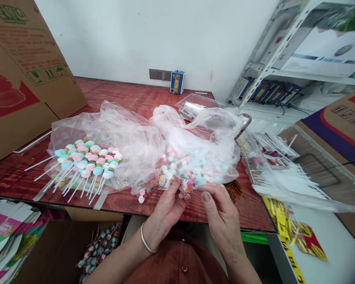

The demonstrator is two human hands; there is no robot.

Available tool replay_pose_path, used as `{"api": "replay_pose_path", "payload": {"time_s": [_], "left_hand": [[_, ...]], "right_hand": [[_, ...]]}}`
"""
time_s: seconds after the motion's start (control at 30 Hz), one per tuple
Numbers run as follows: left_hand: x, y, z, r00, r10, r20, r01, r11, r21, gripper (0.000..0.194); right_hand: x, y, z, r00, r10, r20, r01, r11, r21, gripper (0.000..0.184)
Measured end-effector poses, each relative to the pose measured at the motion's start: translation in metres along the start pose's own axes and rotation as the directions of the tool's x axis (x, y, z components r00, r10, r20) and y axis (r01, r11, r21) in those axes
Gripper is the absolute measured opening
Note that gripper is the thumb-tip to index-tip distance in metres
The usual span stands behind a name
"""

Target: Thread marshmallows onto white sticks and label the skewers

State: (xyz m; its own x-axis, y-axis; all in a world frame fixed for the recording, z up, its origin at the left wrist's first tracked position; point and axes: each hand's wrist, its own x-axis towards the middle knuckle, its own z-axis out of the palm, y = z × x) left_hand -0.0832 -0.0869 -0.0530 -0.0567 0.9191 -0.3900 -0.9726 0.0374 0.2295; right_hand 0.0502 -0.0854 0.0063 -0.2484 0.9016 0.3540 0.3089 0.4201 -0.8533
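In front of my body, my left hand [174, 201] pinches a small clear plastic wrapper [189, 185] with a pink and yellow print between thumb and fingers. My right hand [221, 209] is curled at the wrapper's right end, thumb close to the forefinger; whether anything is pinched there is hidden. Just beyond my hands lies a large clear bag of pastel marshmallows [192, 163]. A smaller bag of coloured candies [146, 186] sits left of it. Farther left, several marshmallow skewers [88, 157] on white sticks rest on a plastic bag [130, 138].
Cardboard boxes stand left [23, 79] and right [340, 130]. A clear bin [254, 173] holds white sticks [292, 169] and wrappers. Gold twist ties [233, 191] lie by my right hand. Below the table [115, 201], an open box holds wrapped skewers [99, 246]. Shelving [272, 67] rises at right.
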Motion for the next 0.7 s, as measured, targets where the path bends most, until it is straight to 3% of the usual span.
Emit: {"api": "replay_pose_path", "payload": {"time_s": [0.1,0.43,0.63,0.7], "left_hand": [[0.001,-0.003,0.001,0.999,0.038,0.005,-0.038,0.999,0.029,0.030],[-0.006,-0.006,-0.004,0.967,0.254,-0.008,-0.248,0.951,0.183,0.029],[-0.015,-0.002,-0.010,0.978,0.206,0.037,-0.207,0.928,0.309,0.029],[-0.016,-0.001,-0.012,0.983,0.182,0.025,-0.179,0.920,0.348,0.033]], "right_hand": [[-0.004,-0.001,0.002,0.996,-0.088,0.015,0.089,0.996,-0.011,0.019],[-0.014,0.018,0.011,0.995,-0.096,-0.033,0.088,0.978,-0.189,0.020],[-0.013,0.022,0.011,0.988,-0.050,0.146,0.050,0.999,0.005,0.018],[-0.014,0.024,0.011,0.984,-0.049,0.170,0.052,0.999,-0.012,0.016]]}}
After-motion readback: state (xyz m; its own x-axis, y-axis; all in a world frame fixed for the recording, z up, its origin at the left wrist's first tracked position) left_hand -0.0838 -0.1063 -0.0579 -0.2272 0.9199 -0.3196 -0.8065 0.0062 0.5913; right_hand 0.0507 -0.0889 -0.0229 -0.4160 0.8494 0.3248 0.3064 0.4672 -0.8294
